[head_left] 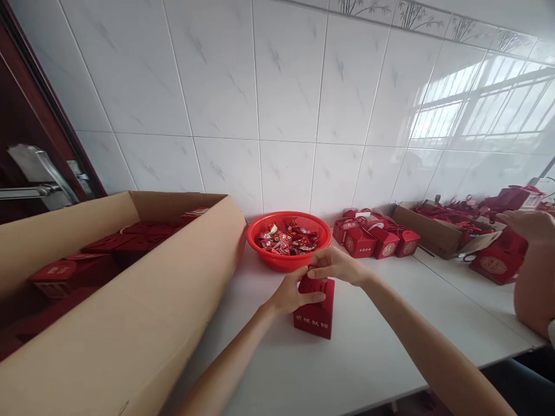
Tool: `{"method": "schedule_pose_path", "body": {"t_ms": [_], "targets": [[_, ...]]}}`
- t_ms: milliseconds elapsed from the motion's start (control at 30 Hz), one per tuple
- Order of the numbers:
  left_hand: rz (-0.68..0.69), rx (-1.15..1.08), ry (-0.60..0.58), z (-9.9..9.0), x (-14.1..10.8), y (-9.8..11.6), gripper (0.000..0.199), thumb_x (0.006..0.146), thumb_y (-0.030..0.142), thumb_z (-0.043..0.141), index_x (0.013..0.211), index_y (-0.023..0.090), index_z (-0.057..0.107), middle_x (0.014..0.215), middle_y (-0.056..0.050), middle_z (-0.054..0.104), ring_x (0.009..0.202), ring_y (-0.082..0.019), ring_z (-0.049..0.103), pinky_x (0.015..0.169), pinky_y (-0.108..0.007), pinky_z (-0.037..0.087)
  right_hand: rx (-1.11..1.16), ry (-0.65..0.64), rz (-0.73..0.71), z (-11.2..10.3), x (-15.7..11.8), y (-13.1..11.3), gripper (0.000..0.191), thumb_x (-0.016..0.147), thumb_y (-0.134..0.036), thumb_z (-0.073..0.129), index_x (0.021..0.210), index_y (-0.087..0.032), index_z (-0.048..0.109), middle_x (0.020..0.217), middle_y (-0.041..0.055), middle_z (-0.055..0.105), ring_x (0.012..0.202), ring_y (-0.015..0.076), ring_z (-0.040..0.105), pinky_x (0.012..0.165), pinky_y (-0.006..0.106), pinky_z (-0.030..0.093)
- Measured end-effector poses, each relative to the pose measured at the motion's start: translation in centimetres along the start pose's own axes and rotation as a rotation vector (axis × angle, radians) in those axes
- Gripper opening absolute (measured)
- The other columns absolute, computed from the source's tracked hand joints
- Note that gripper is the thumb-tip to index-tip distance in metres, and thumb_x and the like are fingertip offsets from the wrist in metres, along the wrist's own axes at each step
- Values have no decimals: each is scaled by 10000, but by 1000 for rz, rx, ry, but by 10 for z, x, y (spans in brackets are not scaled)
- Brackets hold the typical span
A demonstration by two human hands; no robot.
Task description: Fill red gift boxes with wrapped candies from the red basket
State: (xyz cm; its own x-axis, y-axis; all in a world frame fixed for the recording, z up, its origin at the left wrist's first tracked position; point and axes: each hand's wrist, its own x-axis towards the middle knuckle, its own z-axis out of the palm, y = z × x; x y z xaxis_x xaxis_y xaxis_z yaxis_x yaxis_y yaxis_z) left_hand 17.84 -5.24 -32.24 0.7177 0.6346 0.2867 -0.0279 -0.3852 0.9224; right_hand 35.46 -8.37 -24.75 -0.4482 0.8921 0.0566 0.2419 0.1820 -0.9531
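A small red box (313, 319) with pale lettering on its front stands upright on the white table, below the basket. My left hand (291, 294) is closed on its left side and upper part, the thumb lying across the sloped top. At the top of the box, the fingers of my right hand (336, 267) are pinched together at its upper edge; what exactly they grip there is too small to tell. Just behind the hands sits a red plastic basket (289, 264) holding wrapped red packets (286, 240).
On the left stands a large cardboard box (173, 289) with red boxes (73, 271) inside. Several closed red boxes (375, 237) stand right of the basket. Farther right are an open carton (427, 234) of red items and another person's hand and arm (535, 260). White tiles (286, 104) rise behind.
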Motion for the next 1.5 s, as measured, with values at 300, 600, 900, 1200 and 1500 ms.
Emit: {"method": "schedule_pose_path", "body": {"t_ms": [300,600,900,1200,1500], "targets": [[-14,270,-21,-2,1,-3,578,642,587,797,1023,183,638,974,-25,615,898,-218,567,805,-323,477,-744,170,-11,7,-17,-20,234,645,17,555,759,-186,582,743,-12,638,652,121,515,563,234,343],[-48,295,6,4,-2,3,692,660,571,791,1228,208,639,1203,-75,666,1117,-304,604,962,-402,487,-743,372,-87,27,-23,-23,165,734,-51,553,686,-204,591,704,-7,662,649,136,577,595,251,410],[-84,239,58,6,-11,2,923,673,549,800,1465,236,444,1520,-131,434,1406,-381,366,1122,-519,351,-316,440,-107,13,-30,-18,176,641,-127,634,803,-193,652,757,-4,671,707,156,642,759,344,553],[-77,62,198,15,-40,4,570,819,472,662,1317,215,559,1369,-111,568,1252,-272,531,1084,-432,404,-507,770,-89,-53,-50,-27,41,631,-184,676,671,-191,685,738,26,712,712,192,656,692,320,533],[-194,14,-115,55,-66,-9,151,788,310,669,851,185,726,934,-43,718,894,-191,652,864,-326,502,-719,1147,347,-151,-98,-6,68,655,-146,696,710,-174,722,674,19,687,733,193,638,718,296,473]]}}
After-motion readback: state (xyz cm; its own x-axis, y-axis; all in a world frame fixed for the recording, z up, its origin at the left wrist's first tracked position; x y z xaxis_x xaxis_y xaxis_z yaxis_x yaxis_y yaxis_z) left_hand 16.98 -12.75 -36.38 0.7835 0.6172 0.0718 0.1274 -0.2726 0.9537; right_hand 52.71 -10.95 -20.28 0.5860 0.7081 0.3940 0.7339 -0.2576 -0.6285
